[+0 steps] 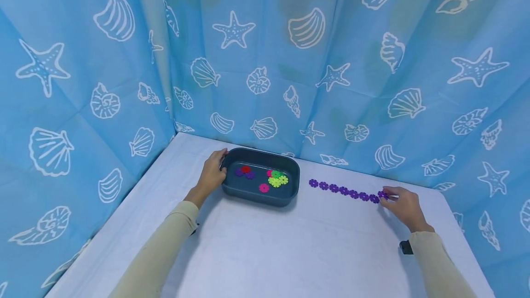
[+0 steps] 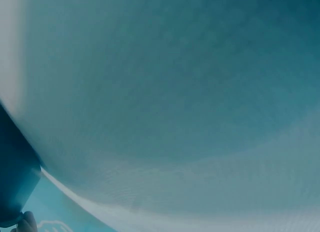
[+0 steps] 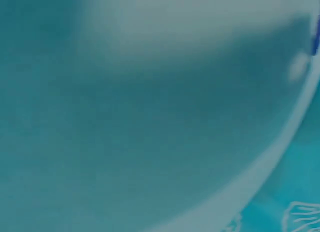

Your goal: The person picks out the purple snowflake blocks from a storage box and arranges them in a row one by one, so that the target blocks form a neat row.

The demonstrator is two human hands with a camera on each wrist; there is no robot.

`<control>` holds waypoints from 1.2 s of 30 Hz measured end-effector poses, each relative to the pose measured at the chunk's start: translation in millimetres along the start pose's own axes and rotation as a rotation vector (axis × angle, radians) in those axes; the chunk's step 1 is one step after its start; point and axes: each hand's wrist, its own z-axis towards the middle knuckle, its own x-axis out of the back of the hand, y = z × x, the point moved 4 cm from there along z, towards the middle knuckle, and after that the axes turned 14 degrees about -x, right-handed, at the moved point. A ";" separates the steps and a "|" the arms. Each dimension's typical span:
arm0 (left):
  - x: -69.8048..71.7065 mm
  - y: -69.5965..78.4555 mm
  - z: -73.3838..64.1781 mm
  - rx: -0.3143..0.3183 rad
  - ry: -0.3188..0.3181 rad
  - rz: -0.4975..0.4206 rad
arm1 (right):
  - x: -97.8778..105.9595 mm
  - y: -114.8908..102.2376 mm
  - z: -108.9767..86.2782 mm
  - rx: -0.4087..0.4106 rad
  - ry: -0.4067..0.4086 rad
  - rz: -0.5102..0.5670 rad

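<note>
My left hand (image 1: 212,171) grips the left end of a dark grey rectangular tub (image 1: 256,200), with the thumb at its rim. In the left wrist view a corner of the tub (image 2: 15,167) shows at the left edge, with a fingertip (image 2: 27,222) below it. Inside lie several flower-shaped plastic discs: purple, a red one (image 1: 246,169), pink, green and yellow. To the tub's right runs a slanting row of purple discs (image 1: 344,191). At the row's right end my right hand (image 1: 403,206) pinches another purple disc (image 1: 382,194) between thumb and fingers, close over the last one.
A white cloth covers the table (image 1: 323,252). Blue curtains (image 1: 265,100) with white shell and starfish prints stand along its back and sides. The tub and the row lie near the back edge. A dark wrist device (image 1: 406,247) shows at the right sleeve.
</note>
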 end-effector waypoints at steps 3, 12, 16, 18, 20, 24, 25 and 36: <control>0.8 0.0 0.1 0.002 0.002 0.009 | -4.7 9.8 0.4 -0.029 0.014 -0.012; 2.0 1.9 0.1 0.001 -0.001 0.014 | -8.5 20.3 4.6 -0.028 -0.008 -0.051; 1.9 1.9 -0.1 0.003 -0.002 0.015 | -8.4 19.2 5.5 -0.028 -0.027 -0.073; 1.5 1.5 -0.2 0.004 -0.003 0.010 | -8.7 18.8 5.8 -0.032 -0.037 -0.080; 1.1 1.2 -0.2 0.005 -0.003 0.007 | -9.0 18.9 6.0 -0.035 -0.047 -0.085; 1.5 1.4 0.1 0.001 0.000 0.011 | -9.4 18.1 6.3 -0.040 -0.066 -0.090; 1.6 1.6 0.3 0.001 0.001 0.012 | -9.1 17.7 6.0 -0.041 -0.069 -0.092; 1.4 1.7 -0.1 -0.009 0.004 0.005 | 7.8 -43.4 11.5 0.041 -0.022 -0.018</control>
